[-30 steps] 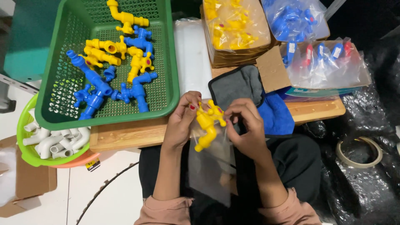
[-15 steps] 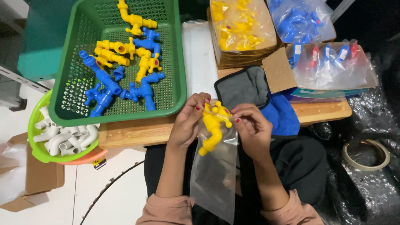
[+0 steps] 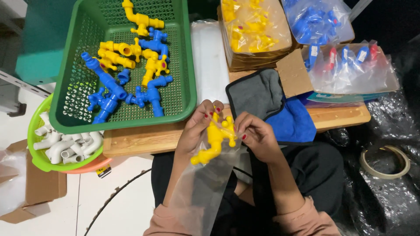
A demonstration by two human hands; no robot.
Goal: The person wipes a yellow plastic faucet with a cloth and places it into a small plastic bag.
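Both hands met over the lap. The left hand (image 3: 199,131) pinched a yellow tap (image 3: 214,140) at its upper end, fingers closed on it, while the right hand (image 3: 258,137) had its fingertips clamped on the mouth of a clear bag (image 3: 199,192), just beside the tap's handle. The tap hung tilted, spout down and to the left, and seemed to sit partly inside the bag's mouth, though the film made that hard to judge. The bag drooped between the forearms.

Just beyond the hands lay the wooden counter (image 3: 140,140). On it, near the right hand, a grey cloth (image 3: 258,94) overlapped a blue cloth (image 3: 293,124). To the left stood a green basket (image 3: 70,118) with loose yellow and blue taps inside. Below its corner, off the counter's edge, a lime bowl (image 3: 37,159) held white pipe elbows (image 3: 65,146).

Farther back sat a stack of clear bags (image 3: 210,61), a box of bagged yellow taps (image 3: 253,30) and bagged blue taps (image 3: 317,19). A tape roll (image 3: 385,161) lay on the black plastic at the right.
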